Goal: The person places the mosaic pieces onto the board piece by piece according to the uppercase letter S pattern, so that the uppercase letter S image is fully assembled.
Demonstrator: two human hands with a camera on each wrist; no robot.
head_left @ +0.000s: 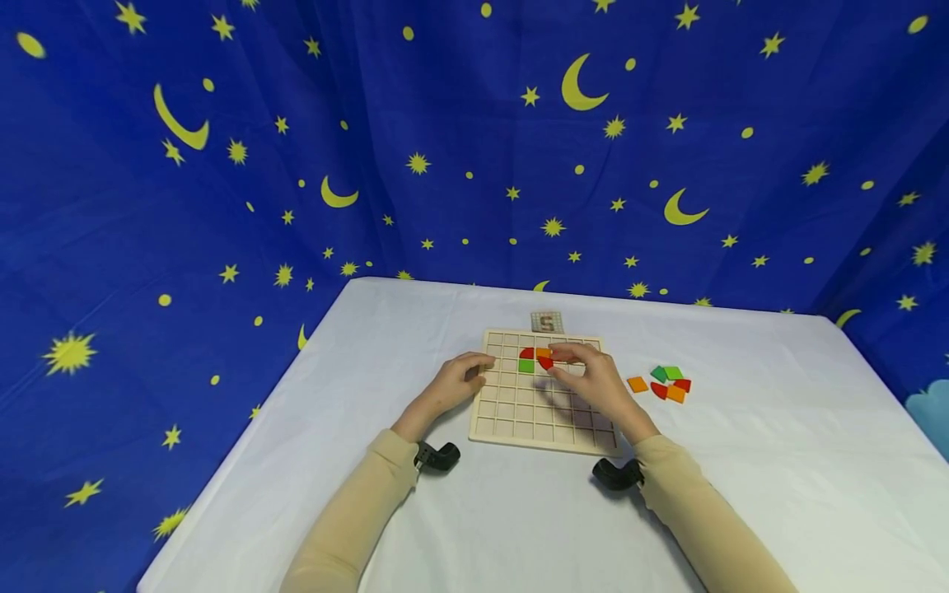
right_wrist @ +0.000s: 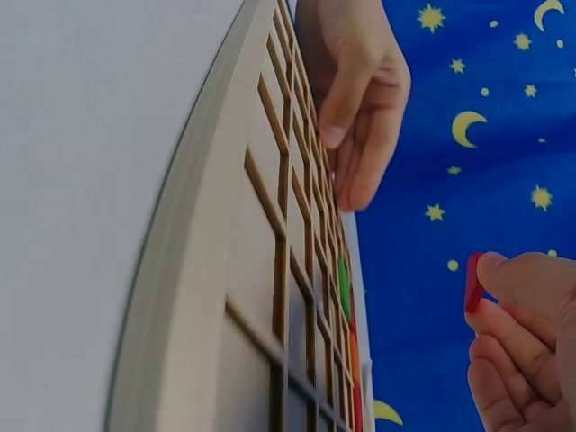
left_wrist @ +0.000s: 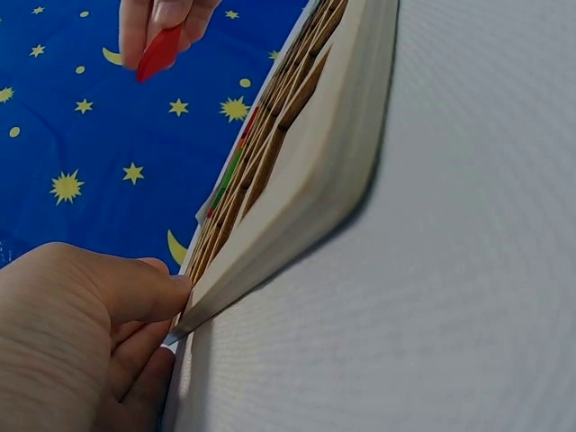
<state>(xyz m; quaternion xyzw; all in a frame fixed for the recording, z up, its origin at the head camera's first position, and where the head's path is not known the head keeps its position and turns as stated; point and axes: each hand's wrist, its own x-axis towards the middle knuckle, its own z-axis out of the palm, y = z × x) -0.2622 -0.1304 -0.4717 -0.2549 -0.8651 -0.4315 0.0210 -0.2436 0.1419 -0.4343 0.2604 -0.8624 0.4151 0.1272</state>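
Note:
A pale wooden grid board (head_left: 519, 408) lies on the white table. My left hand (head_left: 454, 383) holds its left edge, thumb on top in the left wrist view. Over the board, my right hand (head_left: 593, 377) pinches a red quarter-circle tile (right_wrist: 473, 283) between thumb and fingertips. The left wrist view has this tile raised above the board's surface. Set in the grid are a red quarter-circle tile (head_left: 527, 353), a green square tile (head_left: 526, 366) just below it and an orange tile (head_left: 544, 352) to the right. The right hand hides part of the upper-right cells.
Right of the board lies a loose group of tiles: an orange square (head_left: 638, 385), green pieces (head_left: 672, 373), red quarter-circles (head_left: 659, 390) and another orange square (head_left: 676, 394). Behind the board is a small pattern card (head_left: 547, 322). A blue starry cloth (head_left: 460, 123) hangs around the table.

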